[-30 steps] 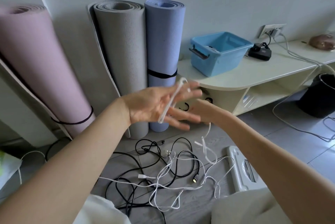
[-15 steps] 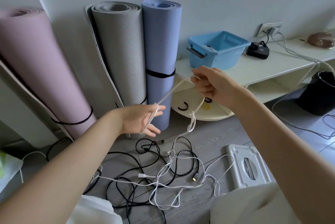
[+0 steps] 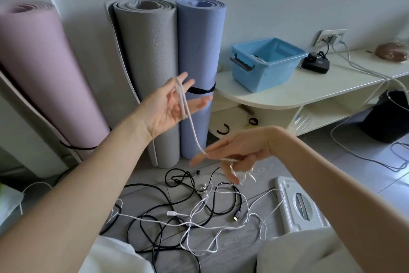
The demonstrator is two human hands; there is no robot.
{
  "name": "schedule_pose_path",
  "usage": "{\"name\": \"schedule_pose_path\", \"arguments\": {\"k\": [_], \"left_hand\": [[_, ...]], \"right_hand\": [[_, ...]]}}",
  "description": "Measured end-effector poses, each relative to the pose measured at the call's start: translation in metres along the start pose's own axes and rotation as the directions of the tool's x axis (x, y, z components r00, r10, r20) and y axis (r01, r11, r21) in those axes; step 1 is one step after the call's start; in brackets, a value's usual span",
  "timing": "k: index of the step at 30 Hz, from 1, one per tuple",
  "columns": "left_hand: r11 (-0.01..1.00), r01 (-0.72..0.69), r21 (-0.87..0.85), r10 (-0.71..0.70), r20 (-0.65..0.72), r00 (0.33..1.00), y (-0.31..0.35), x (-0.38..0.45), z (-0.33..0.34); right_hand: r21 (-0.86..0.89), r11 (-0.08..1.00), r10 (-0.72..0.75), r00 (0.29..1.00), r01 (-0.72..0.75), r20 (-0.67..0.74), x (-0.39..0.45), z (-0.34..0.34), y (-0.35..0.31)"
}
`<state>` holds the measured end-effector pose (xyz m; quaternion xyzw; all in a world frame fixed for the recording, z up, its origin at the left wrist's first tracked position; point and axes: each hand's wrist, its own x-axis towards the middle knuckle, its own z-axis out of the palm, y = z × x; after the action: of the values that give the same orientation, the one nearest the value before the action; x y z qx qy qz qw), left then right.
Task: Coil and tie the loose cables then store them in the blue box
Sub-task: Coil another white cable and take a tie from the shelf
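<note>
A white cable (image 3: 192, 131) is looped over the spread fingers of my left hand (image 3: 168, 107), held palm-up in front of the rolled mats. From there it runs down to my right hand (image 3: 234, 153), which pinches it lower and to the right, with more cable hanging below the fingers. A tangle of black and white cables (image 3: 188, 213) lies on the floor under both hands. The blue box (image 3: 265, 62) stands on the low white shelf (image 3: 309, 93) at the right, with something white inside.
Three rolled mats, pink (image 3: 44, 78), grey (image 3: 150, 69) and blue (image 3: 199, 56), lean on the wall. A black charger (image 3: 315, 63) sits by a wall socket (image 3: 330, 37). A black bin (image 3: 389, 115) stands at right, and a white plastic piece (image 3: 298, 206) lies on the floor.
My left hand rose and opened palm-up with the cable looped over it. My right hand dropped from shelf height to below the left hand, drawing the cable down.
</note>
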<state>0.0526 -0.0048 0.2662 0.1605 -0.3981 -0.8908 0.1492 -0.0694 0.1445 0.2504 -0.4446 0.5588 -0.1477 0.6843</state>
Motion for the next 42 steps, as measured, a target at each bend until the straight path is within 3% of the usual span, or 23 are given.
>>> {"name": "schedule_pose_path", "arguments": {"k": [2, 5, 8, 10, 12, 16, 22, 25, 27, 30, 33, 35, 37, 39, 42], "left_hand": [[0.999, 0.047, 0.024, -0.050, 0.150, 0.987, 0.000, -0.005, 0.013], [0.962, 0.180, 0.205, -0.242, 0.336, 0.910, -0.007, -0.013, 0.023], [0.812, 0.368, 0.453, -0.563, 0.444, 0.697, -0.020, -0.019, 0.017], [0.665, 0.404, 0.628, -0.714, 0.377, 0.590, -0.030, -0.020, 0.008], [0.580, 0.440, 0.685, -0.746, 0.229, 0.625, -0.035, -0.018, -0.001], [0.569, 0.531, 0.628, -0.693, 0.018, 0.721, -0.035, -0.009, -0.015], [0.587, 0.519, 0.621, -0.562, -0.149, 0.814, -0.030, 0.000, -0.017], [0.619, 0.430, 0.657, -0.287, -0.320, 0.903, -0.030, 0.001, -0.011], [0.765, 0.312, 0.563, -0.042, -0.440, 0.897, -0.027, 0.006, -0.010], [0.958, 0.083, 0.275, 0.068, -0.498, 0.864, -0.011, 0.018, -0.017], [0.988, -0.153, 0.015, 0.148, -0.367, 0.918, 0.006, 0.018, -0.019], [0.973, -0.212, -0.095, 0.182, -0.259, 0.949, 0.006, 0.015, -0.010], [0.975, -0.175, -0.135, 0.157, -0.136, 0.978, 0.000, 0.012, 0.004], [0.988, -0.103, -0.112, 0.099, -0.039, 0.994, -0.006, 0.009, 0.018], [0.995, 0.088, 0.050, -0.095, 0.157, 0.983, -0.010, 0.003, 0.029]], "right_hand": [[-0.105, 0.988, 0.110, 0.993, -0.114, -0.043, 0.013, 0.006, 0.002], [-0.208, 0.941, 0.201, 0.937, -0.265, -0.286, 0.023, 0.013, 0.002], [-0.268, 0.893, 0.153, 0.802, -0.362, -0.577, 0.018, 0.003, 0.006], [-0.291, 0.870, 0.067, 0.680, -0.398, -0.730, 0.011, -0.008, 0.009], [-0.273, 0.898, -0.004, 0.614, -0.344, -0.789, 0.009, -0.015, 0.008], [-0.219, 0.965, -0.110, 0.533, -0.145, -0.839, 0.003, -0.020, 0.001], [-0.104, 0.967, -0.231, 0.634, 0.232, -0.738, -0.008, -0.015, -0.010], [0.034, 0.931, -0.267, 0.742, 0.363, -0.615, -0.011, -0.011, -0.011], [0.179, 0.893, -0.300, 0.843, 0.413, -0.447, -0.015, -0.006, -0.014], [0.085, 0.937, -0.304, 0.909, 0.340, -0.286, -0.018, -0.001, -0.016], [-0.159, 0.984, -0.137, 0.918, 0.083, -0.371, -0.004, -0.001, -0.008], [-0.279, 0.953, -0.005, 0.911, -0.121, -0.411, 0.013, 0.000, -0.001], [-0.337, 0.922, 0.050, 0.922, -0.191, -0.385, 0.029, 0.003, 0.005], [-0.409, 0.898, 0.018, 0.940, -0.165, -0.340, 0.041, 0.006, 0.008], [-0.415, 0.892, 0.028, 0.937, -0.181, -0.349, 0.050, 0.012, 0.016]]}}
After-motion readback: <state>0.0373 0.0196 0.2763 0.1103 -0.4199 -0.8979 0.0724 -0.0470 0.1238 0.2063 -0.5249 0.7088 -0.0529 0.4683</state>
